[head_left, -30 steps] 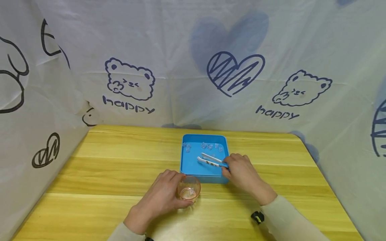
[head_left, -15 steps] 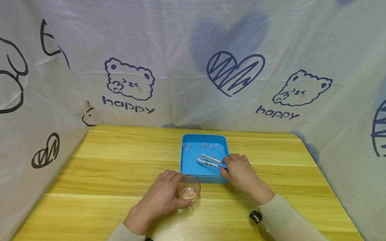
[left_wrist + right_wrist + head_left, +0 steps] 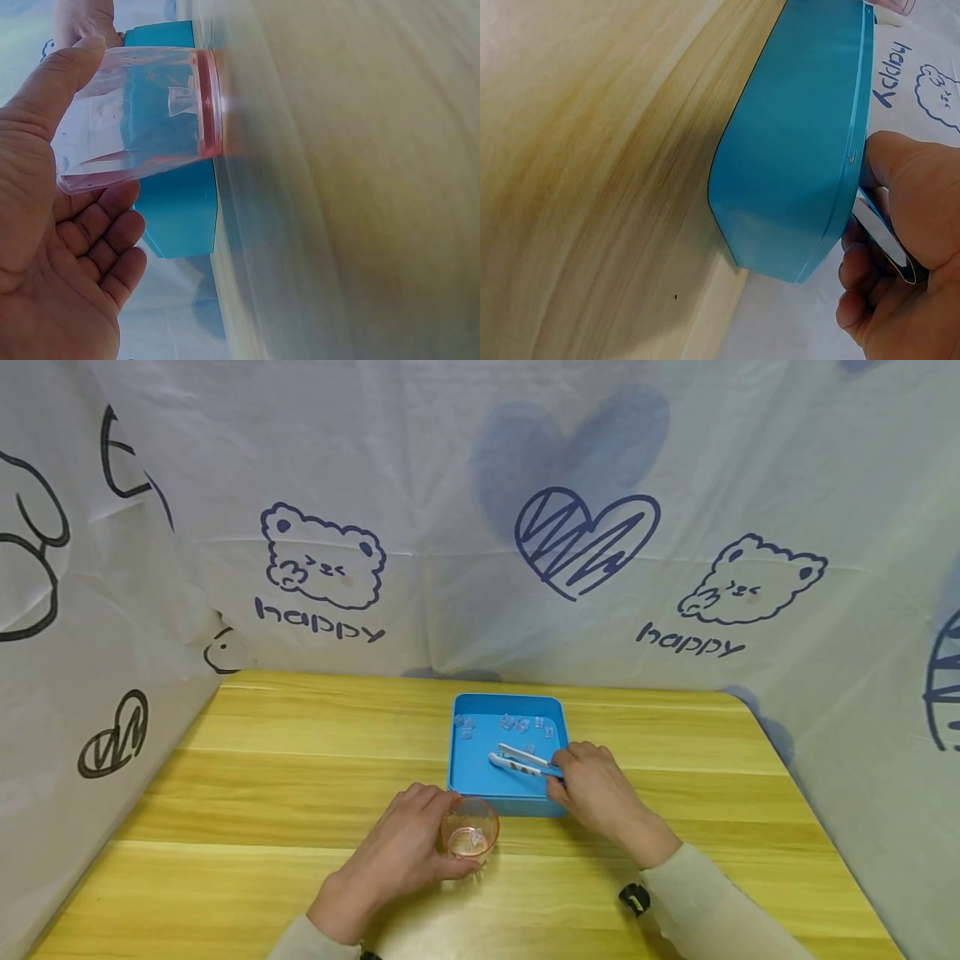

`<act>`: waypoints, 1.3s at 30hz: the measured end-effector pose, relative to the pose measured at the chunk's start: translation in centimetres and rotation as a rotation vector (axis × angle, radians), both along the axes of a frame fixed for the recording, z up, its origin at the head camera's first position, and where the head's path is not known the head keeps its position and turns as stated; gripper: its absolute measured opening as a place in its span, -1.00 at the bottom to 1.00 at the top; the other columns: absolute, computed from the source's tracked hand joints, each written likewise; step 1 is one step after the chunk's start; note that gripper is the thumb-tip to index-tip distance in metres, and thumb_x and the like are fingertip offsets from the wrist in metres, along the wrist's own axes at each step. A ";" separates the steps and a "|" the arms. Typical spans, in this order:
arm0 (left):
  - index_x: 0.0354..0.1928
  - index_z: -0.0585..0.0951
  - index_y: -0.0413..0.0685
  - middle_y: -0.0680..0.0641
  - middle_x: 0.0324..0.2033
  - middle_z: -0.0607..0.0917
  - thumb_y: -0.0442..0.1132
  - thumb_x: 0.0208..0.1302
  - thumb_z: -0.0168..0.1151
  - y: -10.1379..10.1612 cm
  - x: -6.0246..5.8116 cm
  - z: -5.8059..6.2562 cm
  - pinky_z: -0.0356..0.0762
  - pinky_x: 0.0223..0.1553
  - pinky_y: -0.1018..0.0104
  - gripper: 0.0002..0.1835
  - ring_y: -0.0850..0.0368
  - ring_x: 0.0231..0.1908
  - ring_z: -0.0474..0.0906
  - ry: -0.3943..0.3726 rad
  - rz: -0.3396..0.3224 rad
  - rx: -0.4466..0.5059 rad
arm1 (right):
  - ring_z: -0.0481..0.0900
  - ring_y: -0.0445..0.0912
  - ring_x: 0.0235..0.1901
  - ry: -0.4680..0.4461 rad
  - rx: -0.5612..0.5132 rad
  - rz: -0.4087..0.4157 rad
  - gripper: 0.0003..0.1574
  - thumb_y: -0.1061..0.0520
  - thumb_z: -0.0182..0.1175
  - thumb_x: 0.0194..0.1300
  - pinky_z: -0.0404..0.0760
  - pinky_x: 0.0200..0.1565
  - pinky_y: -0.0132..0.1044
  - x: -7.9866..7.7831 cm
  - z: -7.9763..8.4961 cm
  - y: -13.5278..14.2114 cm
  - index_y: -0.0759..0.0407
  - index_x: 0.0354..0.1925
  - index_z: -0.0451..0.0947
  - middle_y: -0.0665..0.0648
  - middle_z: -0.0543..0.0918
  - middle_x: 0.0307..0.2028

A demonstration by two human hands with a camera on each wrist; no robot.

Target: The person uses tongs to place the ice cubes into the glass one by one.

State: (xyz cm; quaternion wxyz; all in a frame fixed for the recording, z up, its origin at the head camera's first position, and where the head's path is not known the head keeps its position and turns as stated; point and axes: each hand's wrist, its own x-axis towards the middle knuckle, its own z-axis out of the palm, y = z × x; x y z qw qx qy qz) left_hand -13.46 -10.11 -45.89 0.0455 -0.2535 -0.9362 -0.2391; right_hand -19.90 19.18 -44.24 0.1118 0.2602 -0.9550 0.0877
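My left hand holds a clear orange-tinted cup upright on the table, thumb and fingers round its side. A small clear cube lies at the bottom of the cup. My right hand grips blue-and-white tongs by the blue handle end, over the near right part of a blue tray. The white tips of the tongs stand apart, low in the tray and pointing left. Several clear cubes lie mostly along the tray's far side. In the right wrist view, the tray wall hides the tips.
A yellow wood-grain table carries the tray and the cup. The cup stands just in front of the tray's near left corner. White printed cloth hangs behind the table and along its sides. A black wrist strap shows by the right sleeve.
My right hand and the tongs have shifted slightly left and toward me within the tray, mostly in the first half second. The left hand and the cup have stayed in place.
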 end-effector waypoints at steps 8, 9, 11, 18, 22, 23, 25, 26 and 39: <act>0.22 0.64 -0.04 0.00 0.07 0.71 0.29 0.02 0.62 0.0 0.0 0.1 0.55 0.26 -0.03 -0.19 0.04 0.11 0.56 -0.012 0.005 -0.002 | 0.36 -0.07 -0.42 0.021 -0.009 0.014 -0.82 0.15 0.36 0.32 0.35 -0.31 -0.22 0.1 0.0 0.0 0.26 -0.31 0.62 0.01 0.45 -0.49; 0.23 0.64 -0.03 0.00 0.07 0.71 0.30 0.02 0.62 0.0 0.0 0.1 0.55 0.27 -0.03 -0.18 0.04 0.11 0.56 -0.014 0.006 -0.004 | 0.37 -0.07 -0.42 0.022 -0.011 0.016 -0.82 0.15 0.36 0.32 0.36 -0.31 -0.22 0.1 0.0 0.0 0.26 -0.31 0.62 0.01 0.45 -0.49; 0.23 0.63 -0.03 0.01 0.07 0.71 0.31 0.01 0.61 0.0 0.0 0.1 0.54 0.28 -0.02 -0.17 0.04 0.11 0.55 -0.014 0.008 -0.009 | 0.37 -0.08 -0.42 0.021 -0.011 0.018 -0.82 0.15 0.36 0.32 0.36 -0.31 -0.22 0.0 0.0 0.0 0.26 -0.31 0.62 0.01 0.46 -0.49; 0.23 0.64 -0.06 -0.02 0.06 0.71 0.26 0.00 0.65 0.1 0.0 0.1 0.54 0.27 -0.02 -0.17 0.02 0.10 0.56 0.002 0.004 -0.008 | 0.37 -0.08 -0.42 0.001 -0.016 0.017 -0.84 0.16 0.34 0.33 0.36 -0.30 -0.22 0.0 0.0 0.1 0.23 -0.34 0.61 0.00 0.45 -0.49; 0.22 0.64 -0.06 -0.01 0.06 0.71 0.26 0.00 0.65 0.1 0.0 0.1 0.54 0.28 -0.02 -0.18 0.03 0.10 0.56 -0.002 0.005 -0.009 | 0.36 -0.08 -0.42 0.004 -0.014 0.016 -0.84 0.16 0.35 0.33 0.36 -0.31 -0.22 0.1 0.0 0.0 0.24 -0.34 0.61 0.00 0.45 -0.50; 0.22 0.64 -0.06 -0.01 0.06 0.71 0.26 0.00 0.65 0.1 0.0 0.1 0.54 0.28 -0.02 -0.18 0.03 0.10 0.56 -0.004 0.004 -0.008 | 0.37 -0.08 -0.42 0.005 -0.014 0.016 -0.84 0.17 0.35 0.33 0.36 -0.30 -0.22 0.1 0.0 0.0 0.24 -0.34 0.61 0.00 0.45 -0.49; 0.22 0.64 -0.06 -0.01 0.06 0.71 0.25 0.00 0.65 0.1 -0.1 0.1 0.54 0.28 -0.03 -0.18 0.03 0.10 0.56 -0.007 0.003 -0.004 | 0.37 -0.08 -0.43 0.010 -0.013 0.018 -0.84 0.17 0.35 0.32 0.36 -0.31 -0.22 0.2 0.1 0.0 0.24 -0.34 0.61 0.00 0.45 -0.50; 0.22 0.64 -0.05 -0.01 0.06 0.71 0.25 0.00 0.65 0.0 -0.1 0.1 0.53 0.27 -0.02 -0.19 0.03 0.10 0.56 -0.007 0.002 -0.004 | 0.37 -0.08 -0.43 0.014 -0.013 0.020 -0.84 0.17 0.35 0.32 0.36 -0.31 -0.22 0.2 0.1 0.0 0.23 -0.34 0.61 0.00 0.45 -0.50; 0.23 0.64 -0.05 -0.01 0.06 0.71 0.26 -0.01 0.65 0.0 0.0 0.0 0.55 0.27 -0.04 -0.17 0.03 0.10 0.56 -0.013 0.004 0.001 | 0.36 -0.09 -0.43 0.024 -0.016 0.021 -0.83 0.16 0.36 0.33 0.33 -0.31 -0.24 0.5 0.2 0.1 0.22 -0.34 0.60 -0.02 0.43 -0.50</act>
